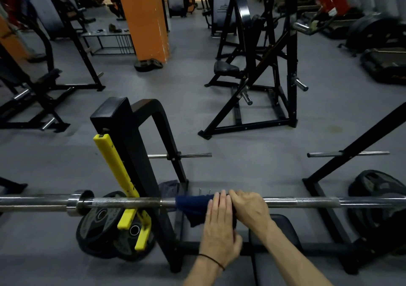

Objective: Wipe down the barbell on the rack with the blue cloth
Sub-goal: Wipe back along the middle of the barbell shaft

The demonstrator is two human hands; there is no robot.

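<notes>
Our left grip (pixel 219 222) lies with straight fingers over the blue cloth (pixel 193 208), our right grip (pixel 248 208) curls over the barbell (pixel 136 202) just beside it; the cloth seems soft and light, the racked bar stiff and heavy; we'd judge it best to wrap and slide.

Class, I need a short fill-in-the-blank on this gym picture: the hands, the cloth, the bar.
1. The cloth wrapped on the barbell is ____ in colour.
2. Both hands rest on the ____.
3. The left hand wears a black band on its ____.
4. The rack's hooks are ____ in colour.

Missing words: blue; cloth; wrist; yellow
</notes>
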